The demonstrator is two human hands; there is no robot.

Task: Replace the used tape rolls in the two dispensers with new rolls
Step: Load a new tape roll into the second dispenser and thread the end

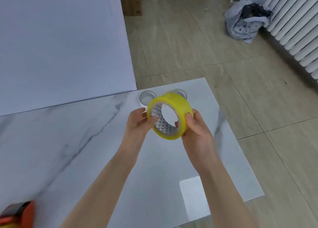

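A full yellow tape roll (173, 103) with a patterned cardboard core is held up over the marble table (68, 141), tilted so its opening faces me. My right hand (197, 129) grips its right edge, thumb on the outer tape and a fingertip inside the core. My left hand (139, 122) touches the roll's left rim with its fingertips. Behind the roll, two used cores stand on the table: one (146, 97) at the left, one (180, 92) at the right, partly hidden. An orange tape dispenser (17, 214) shows blurred at the bottom left corner.
A white board or wall panel (60, 38) rises behind the table on the left. The table's right edge drops to a tiled floor (189, 47). A grey plastic bag (246, 22) and a white radiator (296, 26) are at the far right.
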